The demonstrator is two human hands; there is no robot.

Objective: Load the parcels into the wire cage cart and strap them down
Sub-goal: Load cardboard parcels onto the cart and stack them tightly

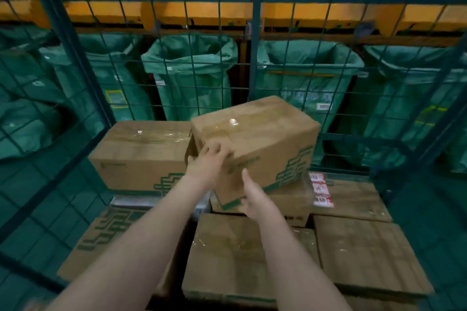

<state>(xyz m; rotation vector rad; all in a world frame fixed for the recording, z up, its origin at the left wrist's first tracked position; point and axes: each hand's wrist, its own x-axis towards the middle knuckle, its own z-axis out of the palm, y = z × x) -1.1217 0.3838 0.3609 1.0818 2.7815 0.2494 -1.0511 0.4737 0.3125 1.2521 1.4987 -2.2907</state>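
Plainly stiff, the tilted box sits just right of the stacked box inside the cage, and its near bottom corner seems to rest on the lower boxes. The left hand curls over its top near corner. The right hand cups its bottom edge, thumb up the face. The taped cardboard looks slick and I judge it moderately heavy, so opposite corners should hold best.

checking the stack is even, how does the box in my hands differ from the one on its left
The held box is tilted and skewed; the left box sits level and square to the cage. The left hand and right hand grip the held box; no hand is on the left box. Both are brown cardboard with taped tops and green print.
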